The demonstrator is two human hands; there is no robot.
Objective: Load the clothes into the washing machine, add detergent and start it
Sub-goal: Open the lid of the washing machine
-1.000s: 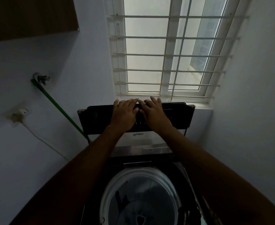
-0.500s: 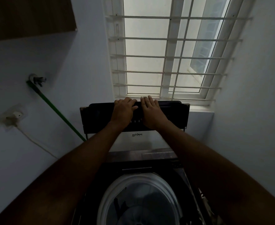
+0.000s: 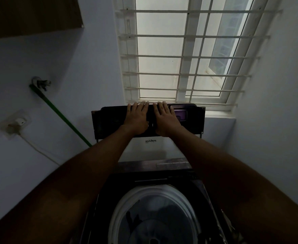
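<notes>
The top-load washing machine [image 3: 151, 169] stands below me with its dark lid [image 3: 109, 120] raised upright against the window sill. My left hand [image 3: 137, 118] and my right hand [image 3: 165, 118] lie flat side by side on the lid, fingers straight, with the fingertips at its top edge. The drum [image 3: 120, 208] with its white rim is open at the bottom of the view. Something dark [image 3: 132, 219] lies inside it at the left, too dim to identify. No detergent is in sight.
A barred window [image 3: 185, 57] is right behind the lid. On the left wall a green hose [image 3: 61, 113] runs down from a tap [image 3: 40, 82], beside a socket with a plug [image 3: 17, 123] and white cable. A wooden cabinet [image 3: 30, 14] hangs top left; a wall stands close on the right.
Both hands have slid up the lid to its top edge, and the lid has swung further up and back towards the window.
</notes>
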